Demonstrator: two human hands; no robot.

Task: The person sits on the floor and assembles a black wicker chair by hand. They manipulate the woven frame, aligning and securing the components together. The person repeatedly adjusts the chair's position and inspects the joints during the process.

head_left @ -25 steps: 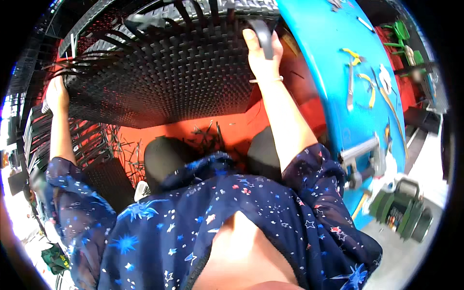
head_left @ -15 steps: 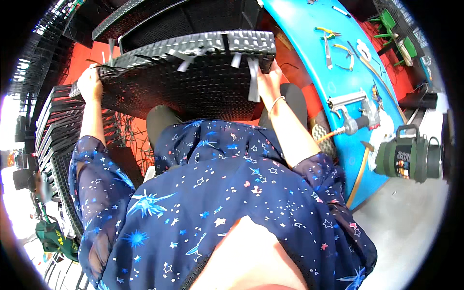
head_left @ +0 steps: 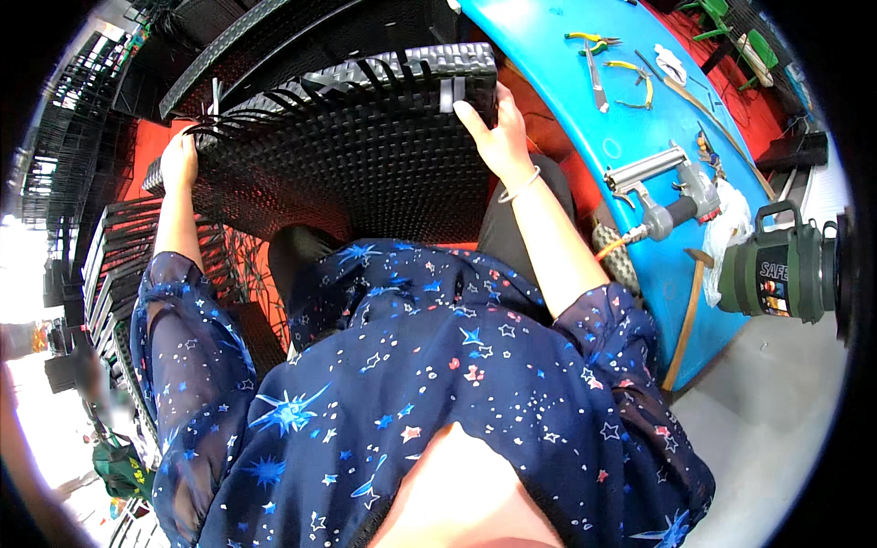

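A black woven panel of flat plastic strips [head_left: 365, 164] is tilted up in front of me, over my knees. Loose strip ends stick out along its thick upper edge. My left hand [head_left: 178, 163] grips the panel's left end, its fingertips hidden behind the edge. At the right end, my right hand [head_left: 501, 137] is closed round the corner, with the thumb on the near face beside a short pale strip end [head_left: 452, 94]. A bracelet [head_left: 521, 183] circles my right wrist.
To the right stands a blue table [head_left: 639, 306] with yellow-handled pliers [head_left: 594, 41], a pneumatic staple gun [head_left: 671, 205] and a wooden-handled hammer [head_left: 687, 320]. A green flask [head_left: 776, 272] is beyond its edge. More black woven pieces [head_left: 356, 46] stand ahead; black frames [head_left: 137, 251] are stacked left.
The panel has tipped, and more of its woven face shows. Its right end has shifted left. My right thumb has come onto the near face, and the hanging strip ends now lie differently.
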